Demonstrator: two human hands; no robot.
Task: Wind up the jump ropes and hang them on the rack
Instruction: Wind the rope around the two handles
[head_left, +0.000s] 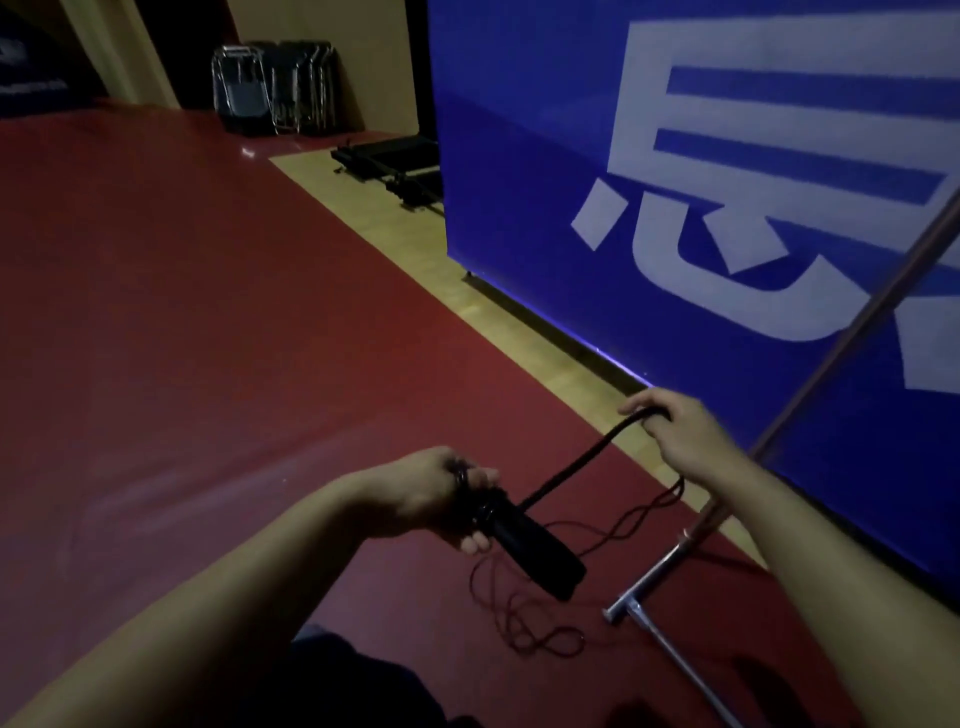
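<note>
Landmark: the big blue banner board with white characters (701, 171). Everything below is placed against it.

Dark red floor mat (182, 312) runs along the board's foot, with a pale wood strip between the two. Folded metal chairs (275, 85) lean on the wall past the board's far edge. A bare metal rack (691, 545) stands right in front of the board, its pole slanting up across the board face and its foot bar on the mat. Nothing hangs on it yet.

Black jump rope handles (535, 551) sit out from the board, over the mat, bundled in your left hand (441, 493), fingers curled tight round their top end. Your right hand (675, 431), closer to the board, pinches a doubled black length of the thin dark cord (571, 478) pulled taut from the handles. The rest of the cord lies in loose loops on the mat below the handles, near the rack foot.

Handling, as I read it: light, limp cord, probably tangle-prone and a bit springy; handles rigid. Keep your grip on the handles, feed cord with light tension, and watch those floor loops for knots.

Containers: none in view, the rack is the only holder.
</note>
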